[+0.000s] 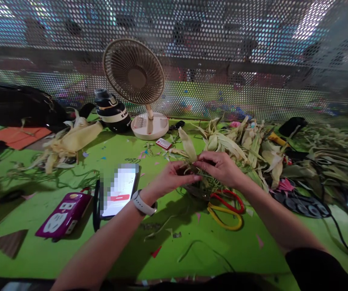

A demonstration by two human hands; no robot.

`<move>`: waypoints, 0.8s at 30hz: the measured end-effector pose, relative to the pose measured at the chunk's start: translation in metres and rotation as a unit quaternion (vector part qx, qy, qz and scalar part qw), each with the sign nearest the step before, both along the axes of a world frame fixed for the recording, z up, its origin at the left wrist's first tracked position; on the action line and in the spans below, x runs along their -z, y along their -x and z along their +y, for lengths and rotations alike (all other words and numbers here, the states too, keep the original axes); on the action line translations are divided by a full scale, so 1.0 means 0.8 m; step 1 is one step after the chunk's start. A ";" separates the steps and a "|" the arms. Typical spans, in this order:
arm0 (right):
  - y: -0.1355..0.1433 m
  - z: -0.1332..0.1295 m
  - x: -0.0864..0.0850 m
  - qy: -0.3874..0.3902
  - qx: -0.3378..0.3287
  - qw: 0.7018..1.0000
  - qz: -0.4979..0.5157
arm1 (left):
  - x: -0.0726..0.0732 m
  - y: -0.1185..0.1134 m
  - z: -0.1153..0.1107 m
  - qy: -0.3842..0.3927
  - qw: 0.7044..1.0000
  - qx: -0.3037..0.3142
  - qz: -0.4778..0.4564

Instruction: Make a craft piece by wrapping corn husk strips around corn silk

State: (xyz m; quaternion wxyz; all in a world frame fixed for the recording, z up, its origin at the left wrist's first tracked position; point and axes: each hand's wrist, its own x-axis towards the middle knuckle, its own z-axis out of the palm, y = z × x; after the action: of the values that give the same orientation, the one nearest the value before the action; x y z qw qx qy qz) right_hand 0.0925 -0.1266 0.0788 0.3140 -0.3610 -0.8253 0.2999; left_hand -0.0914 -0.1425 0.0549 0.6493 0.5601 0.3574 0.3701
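A pale dried corn husk (187, 144) stands upright between my two hands, near the middle of the table. My left hand (174, 177), with a white-banded watch on its wrist, closes on the lower part of the husk from the left. From the right, my right hand (219, 166) pinches the same lower part between thumb and fingers. The exact grip is partly hidden by the fingers. Just under my hands lie thin green strands, and scissors with red and yellow handles (226, 220) rest beside them, their blades hidden.
A pile of husks (228, 145) spreads to the right, more husks (77, 139) lie left. A fan (149, 125), a bottle (113, 115) and a black bag (19, 107) stand behind. A lit phone (122, 194) and purple case (63, 216) lie left. Perforated metal (210, 81) closes off the back.
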 end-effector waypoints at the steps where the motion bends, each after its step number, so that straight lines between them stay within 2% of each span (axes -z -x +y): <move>1: 0.000 0.000 0.000 0.000 -0.004 1.000 -0.001 | 0.002 -0.002 -0.001 0.003 1.000 -0.006 -0.009; 7: 0.001 -0.001 0.000 0.005 0.001 1.000 -0.002 | 0.015 -0.012 -0.005 0.000 0.999 -0.046 -0.022; 13: 0.000 0.000 0.001 -0.017 0.023 1.000 0.011 | 0.009 -0.017 -0.009 0.056 0.997 -0.025 -0.044; 18: -0.001 0.003 0.004 -0.028 0.038 0.998 0.041 | 0.007 -0.020 -0.014 0.091 0.991 -0.034 -0.088; 22: -0.001 0.003 0.003 -0.034 0.029 0.998 0.037 | 0.012 -0.018 -0.015 0.095 0.987 -0.035 -0.125; 24: -0.001 0.002 0.003 -0.041 0.021 0.999 0.027 | 0.013 -0.017 -0.015 0.085 0.989 -0.029 -0.114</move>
State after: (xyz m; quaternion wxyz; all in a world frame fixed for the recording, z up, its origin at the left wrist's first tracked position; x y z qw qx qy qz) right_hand 0.0932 -0.1250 0.0766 0.3567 -0.3570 -0.8206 0.2684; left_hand -0.0777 -0.1543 0.0447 0.7200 0.4466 0.3272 0.4185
